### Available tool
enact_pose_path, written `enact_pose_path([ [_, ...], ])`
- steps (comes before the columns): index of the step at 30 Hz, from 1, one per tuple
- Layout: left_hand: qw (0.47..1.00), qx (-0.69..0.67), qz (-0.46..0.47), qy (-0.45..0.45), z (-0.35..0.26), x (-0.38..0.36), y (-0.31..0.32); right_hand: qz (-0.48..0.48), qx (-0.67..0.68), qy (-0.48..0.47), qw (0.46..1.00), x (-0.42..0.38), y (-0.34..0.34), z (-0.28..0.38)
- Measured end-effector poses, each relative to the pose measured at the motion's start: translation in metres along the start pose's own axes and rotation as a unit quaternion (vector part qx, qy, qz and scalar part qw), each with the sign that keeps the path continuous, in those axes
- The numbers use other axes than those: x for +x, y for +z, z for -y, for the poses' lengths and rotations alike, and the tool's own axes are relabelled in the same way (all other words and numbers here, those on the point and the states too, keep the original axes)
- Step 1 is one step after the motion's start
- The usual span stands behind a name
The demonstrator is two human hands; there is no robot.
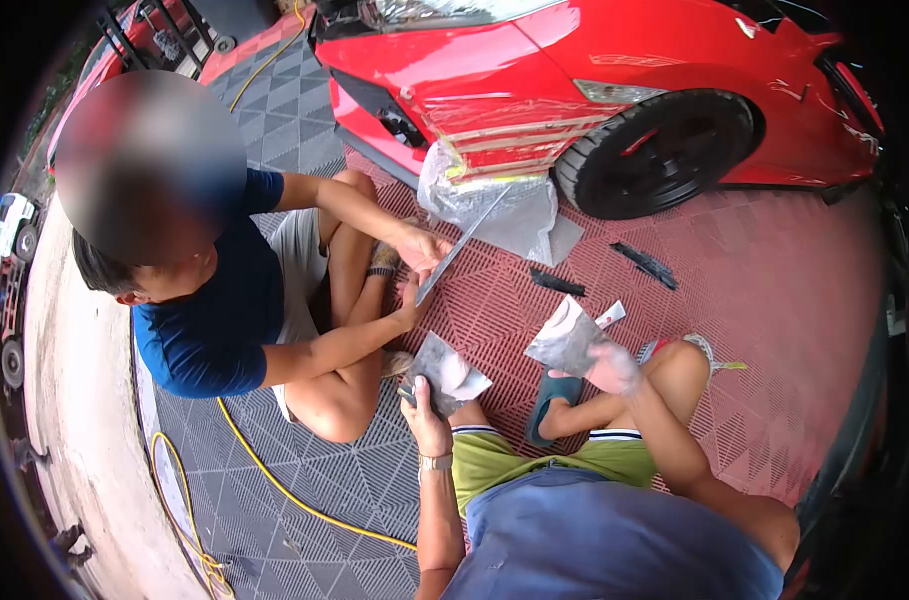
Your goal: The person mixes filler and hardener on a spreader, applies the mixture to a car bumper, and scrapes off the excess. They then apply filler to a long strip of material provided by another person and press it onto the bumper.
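My left hand [429, 422], with a watch at the wrist, is closed on the lower left edge of a flat grey sheet [452, 372] smeared with white. Its thumb lies along the near side. My right hand [611, 368], powdery and pale, is closed at the lower right of a second grey, smeared sheet [562, 335]. The two sheets are apart, both over my lap and legs. A small white tube-like item [610, 314] with red print shows just beyond the right sheet.
Opposite me sits a person in a blue shirt, holding a long thin grey strip [464, 245]. A red car [474, 80] with a black wheel [664, 150] and plastic sheeting [494, 205] stands ahead. Dark pieces [644, 265] lie on the tiles. A yellow hose [274, 478] runs at left.
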State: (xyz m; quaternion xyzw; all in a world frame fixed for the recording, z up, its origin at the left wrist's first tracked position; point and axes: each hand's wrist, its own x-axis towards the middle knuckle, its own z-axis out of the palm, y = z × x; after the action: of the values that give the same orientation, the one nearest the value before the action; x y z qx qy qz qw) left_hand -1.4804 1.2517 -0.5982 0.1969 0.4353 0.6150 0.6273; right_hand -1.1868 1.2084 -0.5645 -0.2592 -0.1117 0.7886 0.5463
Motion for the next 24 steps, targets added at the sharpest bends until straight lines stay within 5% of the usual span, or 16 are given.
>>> enact_pose_path([
  [2,0.998,0.018,-0.033,-0.041,0.003,-0.009,-0.018,-0.043,0.093,0.015,0.995,0.027,0.009,0.003],
  [8,0.994,-0.002,-0.089,-0.069,0.012,-0.022,-0.052,-0.03,-0.067,-0.069,0.995,0.109,0.021,-0.025],
  [13,0.992,-0.004,-0.098,-0.083,0.021,-0.02,-0.063,-0.098,-0.35,-0.213,0.907,0.167,0.015,-0.053],
  [24,0.988,-0.038,-0.122,-0.088,0.02,-0.014,-0.062,-0.117,-0.55,-0.349,0.749,0.196,0.025,-0.094],
])
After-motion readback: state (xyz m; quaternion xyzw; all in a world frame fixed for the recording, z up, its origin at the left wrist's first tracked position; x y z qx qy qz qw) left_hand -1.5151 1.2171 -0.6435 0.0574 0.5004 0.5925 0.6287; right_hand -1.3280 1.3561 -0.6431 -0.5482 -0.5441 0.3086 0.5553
